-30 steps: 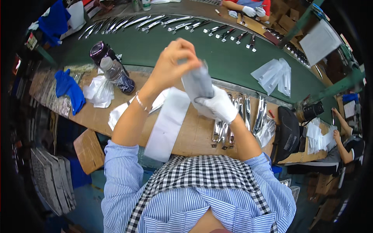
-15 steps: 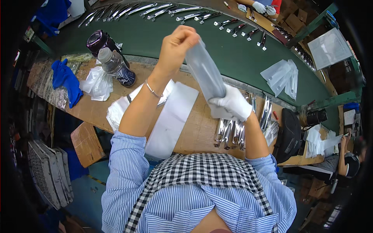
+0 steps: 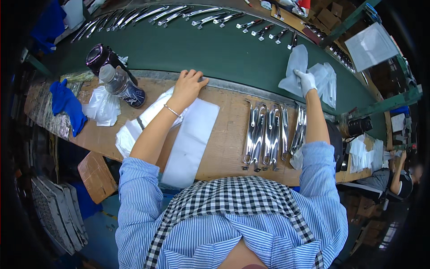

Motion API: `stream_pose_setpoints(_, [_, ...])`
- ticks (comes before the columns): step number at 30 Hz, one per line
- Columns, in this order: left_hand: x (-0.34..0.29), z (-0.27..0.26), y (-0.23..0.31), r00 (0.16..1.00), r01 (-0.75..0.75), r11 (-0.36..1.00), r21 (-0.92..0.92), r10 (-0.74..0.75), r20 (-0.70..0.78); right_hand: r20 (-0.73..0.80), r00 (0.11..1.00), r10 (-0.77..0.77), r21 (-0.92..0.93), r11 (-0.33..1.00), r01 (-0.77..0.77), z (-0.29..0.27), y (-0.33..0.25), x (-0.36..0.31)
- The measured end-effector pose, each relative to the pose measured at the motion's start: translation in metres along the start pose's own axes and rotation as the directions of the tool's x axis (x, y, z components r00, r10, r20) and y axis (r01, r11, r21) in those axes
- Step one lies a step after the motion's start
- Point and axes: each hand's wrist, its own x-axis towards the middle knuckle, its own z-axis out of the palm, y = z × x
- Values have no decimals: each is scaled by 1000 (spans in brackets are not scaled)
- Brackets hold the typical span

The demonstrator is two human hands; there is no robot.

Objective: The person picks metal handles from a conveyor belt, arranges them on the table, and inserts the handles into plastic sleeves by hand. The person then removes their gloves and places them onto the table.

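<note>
A: State of the right hand?
B: The right hand (image 3: 306, 81), in a white knit glove, is closed, thumb over a milky translucent plastic sleeve (image 3: 296, 60), long, limp and creased. The sleeve extends beyond and left of the glove; matching translucent sleeves (image 3: 330, 85) lie just to its right.

A: And the left?
B: The bare left hand (image 3: 190, 85) is partly open, fingers curved and separated, at the bench's far edge. Whether it grips anything beneath, I cannot tell. Nearer the body from it lies a flat white plastic strip (image 3: 192, 141), smooth and rectangular.

A: Surface and room?
B: A brown, board-topped bench (image 3: 228, 134) under both hands; beyond them, a smooth green belt (image 3: 210, 54) carrying a row of shiny metal pieces (image 3: 170, 17).

A: Other items, obstructions?
B: Between the hands, nearer the body, polished curved metal parts (image 3: 265, 134). Left of the left hand, a clear plastic bottle (image 3: 123, 87) and a crumpled blue cloth (image 3: 67, 107). Right of the glove, a green metal post (image 3: 387, 103) limits the side.
</note>
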Motion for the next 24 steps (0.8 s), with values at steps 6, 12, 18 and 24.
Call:
stream_pose_setpoints(6, [11, -9, -1, 988, -141, 983, 113, 147, -44, -175, 762, -624, -762, 576, 297, 14, 15, -13])
stream_pose_setpoints(12, [-5, -29, -12, 931, 345, 771, -535, -354, 91, 456, 878, -146, -642, 629, 438, 77, -34, -197])
stream_pose_setpoints(18, [-22, -31, -8, 962, 270, 868, -417, -223, 158, 424, 905, -32, -772, 509, 380, 108, -32, -249])
stream_pose_setpoints(24, [-17, -34, -1, 875, 457, 699, -549, -244, 418, 326, 945, 22, -634, 747, 201, 129, -15, -236])
